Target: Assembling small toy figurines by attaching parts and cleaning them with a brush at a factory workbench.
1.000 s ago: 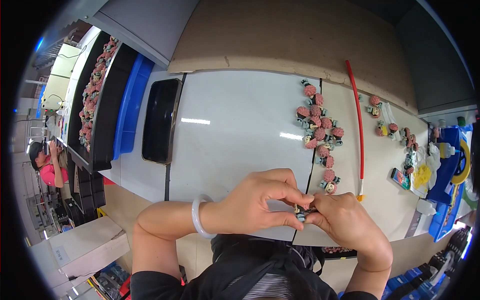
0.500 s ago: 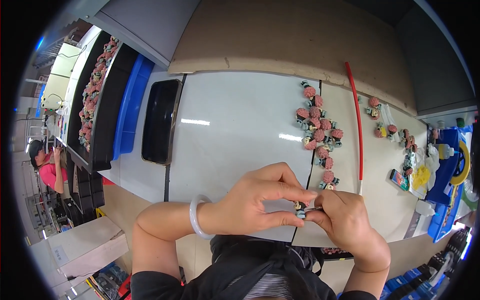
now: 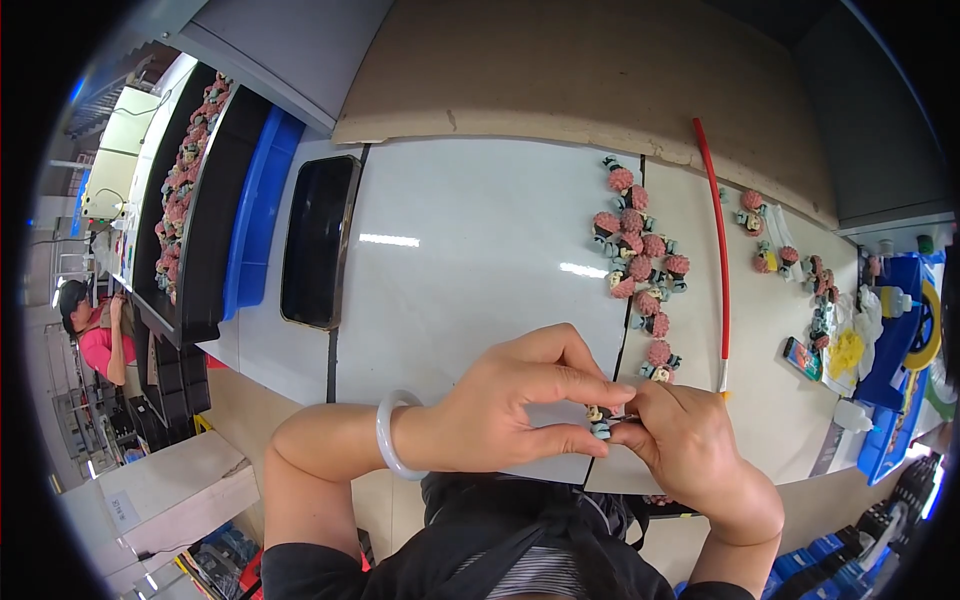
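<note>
My left hand [image 3: 500, 408] pinches a figure [image 3: 600, 430]; my right hand [image 3: 690, 435] is beside it, grip unclear. Which other figures [image 3: 632, 221] are done doesn't show.

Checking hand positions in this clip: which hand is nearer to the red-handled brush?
Right. The right hand is just below the bristle end of the red-handled brush; the left hand is farther off, to the left, beyond the right hand.

The desk [image 3: 470, 300] looks smooth and glossy, the phone [image 3: 318, 240] near its left edge glassy, the blue tray [image 3: 262, 210] along that edge smooth plastic, the pink figurine tops [image 3: 633, 222] rough and matt, the red brush handle [image 3: 719, 230] shiny.
</note>
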Demonstrator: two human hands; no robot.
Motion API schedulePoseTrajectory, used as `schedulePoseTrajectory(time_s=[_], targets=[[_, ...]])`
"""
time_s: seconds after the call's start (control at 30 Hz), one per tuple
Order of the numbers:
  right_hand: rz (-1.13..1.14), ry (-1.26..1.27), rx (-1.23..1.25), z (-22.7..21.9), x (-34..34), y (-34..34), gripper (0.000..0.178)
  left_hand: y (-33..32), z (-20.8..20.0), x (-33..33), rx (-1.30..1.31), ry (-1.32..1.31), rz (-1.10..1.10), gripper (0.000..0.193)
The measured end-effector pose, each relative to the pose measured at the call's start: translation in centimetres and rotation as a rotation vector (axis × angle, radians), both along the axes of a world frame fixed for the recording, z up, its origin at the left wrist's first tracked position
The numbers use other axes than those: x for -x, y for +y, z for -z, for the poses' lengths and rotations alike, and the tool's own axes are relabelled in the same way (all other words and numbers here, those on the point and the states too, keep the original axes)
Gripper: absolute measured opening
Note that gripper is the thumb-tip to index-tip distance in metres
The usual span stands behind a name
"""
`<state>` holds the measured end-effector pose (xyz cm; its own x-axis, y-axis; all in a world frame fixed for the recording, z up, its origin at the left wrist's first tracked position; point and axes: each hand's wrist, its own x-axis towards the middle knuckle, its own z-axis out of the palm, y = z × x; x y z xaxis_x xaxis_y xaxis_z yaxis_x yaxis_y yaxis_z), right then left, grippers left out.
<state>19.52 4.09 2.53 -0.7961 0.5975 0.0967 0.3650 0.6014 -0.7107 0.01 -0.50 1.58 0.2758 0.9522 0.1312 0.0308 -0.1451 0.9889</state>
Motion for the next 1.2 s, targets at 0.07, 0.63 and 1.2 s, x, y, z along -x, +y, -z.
schedulePoseTrajectory(time_s=[0.07,0.63,1.2], targets=[[0.000,-0.002,0.001,0.01,0.04,-0.06,0.027,-0.01,0.00,0.03,0.000,0.002,0.000,0.040],[-0.068,-0.086,0.167,-0.57,-0.24,0.45,0.028,0.09,-0.04,0.06,0.014,0.037,0.055,0.039],[-0.038,-0.095,0.037,-0.85,0.01,0.10,0.028,0.08,0.11,0.16,0.001,0.042,0.042,0.041]])
